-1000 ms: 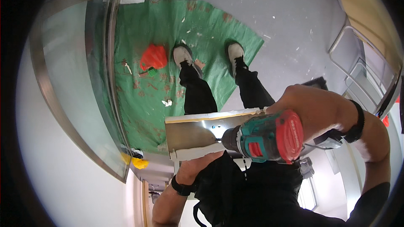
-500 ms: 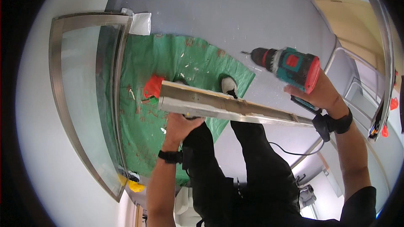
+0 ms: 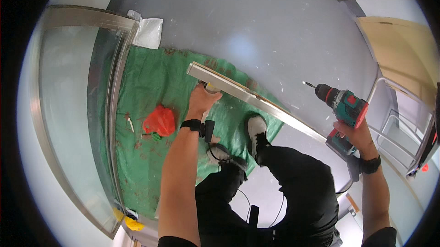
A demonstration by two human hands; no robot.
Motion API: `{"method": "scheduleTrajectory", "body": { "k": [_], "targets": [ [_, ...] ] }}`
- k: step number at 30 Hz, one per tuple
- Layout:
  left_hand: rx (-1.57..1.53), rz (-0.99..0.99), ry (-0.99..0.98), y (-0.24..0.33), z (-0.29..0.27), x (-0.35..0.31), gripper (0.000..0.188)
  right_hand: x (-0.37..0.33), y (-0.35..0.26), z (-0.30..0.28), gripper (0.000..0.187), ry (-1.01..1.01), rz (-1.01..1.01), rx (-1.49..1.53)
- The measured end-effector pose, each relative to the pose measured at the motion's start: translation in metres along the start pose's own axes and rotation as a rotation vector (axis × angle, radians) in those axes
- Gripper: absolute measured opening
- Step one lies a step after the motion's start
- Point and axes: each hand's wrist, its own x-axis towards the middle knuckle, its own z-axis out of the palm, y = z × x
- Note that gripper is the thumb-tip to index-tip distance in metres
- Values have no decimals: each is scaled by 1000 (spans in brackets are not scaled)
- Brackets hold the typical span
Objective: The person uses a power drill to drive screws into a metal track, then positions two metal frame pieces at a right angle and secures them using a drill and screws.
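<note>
My left hand [image 3: 204, 100] is closed at the left end of a long, pale metal-faced strip [image 3: 247, 95], which slants down to the right. Something small and yellow shows by the fingers; what it is I cannot make out. On the right, my right hand [image 3: 355, 134] is wrapped round the grip of a teal, black and red cordless drill [image 3: 344, 106]. A thin bit sits in its chuck and points left and slightly away. The strip's right end passes close to the drill's battery; whether they touch I cannot tell.
Under my shoes [image 3: 257, 130] lies a green sheet [image 3: 142, 77] with a red plastic bag [image 3: 160, 121] on it. To the left stands a metal-framed glass panel [image 3: 68, 86]. A white packet [image 3: 149, 33] lies near its corner. Metal rails [image 3: 387, 109] stand at the right.
The strip has moved away from my body with my left hand, its inner channel now turned from view. The drill has shifted right and nearer. My legs and the view have moved too.
</note>
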Motion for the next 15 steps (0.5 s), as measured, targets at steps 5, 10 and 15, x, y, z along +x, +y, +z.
{"method": "scheduleTrajectory", "body": {
  "k": [5,10,15],
  "targets": [
    [288,-5,76,-41,27,43,53,55,0,30,33,30,-86,15],
    [433,48,68,-37,33,43,56,98,1,60,32,30,-246,59],
    [407,101,120,-43,-10,16,85,123,-18,94,31,-78,-279,117]
  ]
}}
